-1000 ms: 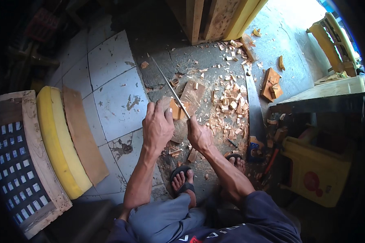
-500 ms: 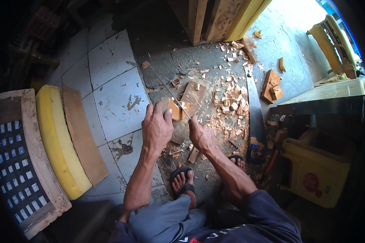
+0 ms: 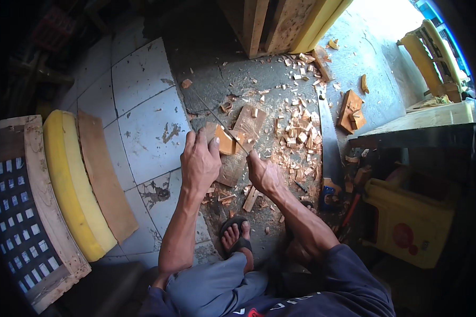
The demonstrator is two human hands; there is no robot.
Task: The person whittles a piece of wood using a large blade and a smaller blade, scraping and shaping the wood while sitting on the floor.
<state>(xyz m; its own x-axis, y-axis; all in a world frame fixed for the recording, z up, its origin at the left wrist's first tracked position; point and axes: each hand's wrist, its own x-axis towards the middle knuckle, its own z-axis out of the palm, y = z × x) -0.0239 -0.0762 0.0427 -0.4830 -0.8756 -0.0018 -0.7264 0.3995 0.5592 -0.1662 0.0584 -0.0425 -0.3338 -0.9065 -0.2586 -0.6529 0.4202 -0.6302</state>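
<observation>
Partly hidden, left hand [image 3: 200, 165] fingers gripping wood block [image 3: 225, 141], right hand [image 3: 263, 173] closed on thin blade [image 3: 217, 117], handle unseen

The wood piece [image 3: 225, 141] is a small orange-tan chunk, freshly cut on its face, held tilted on a flat worn board [image 3: 244, 138] on the floor. The blade [image 3: 217, 117] is long, thin and dark, running diagonally from upper left down across the chunk's right edge.
</observation>
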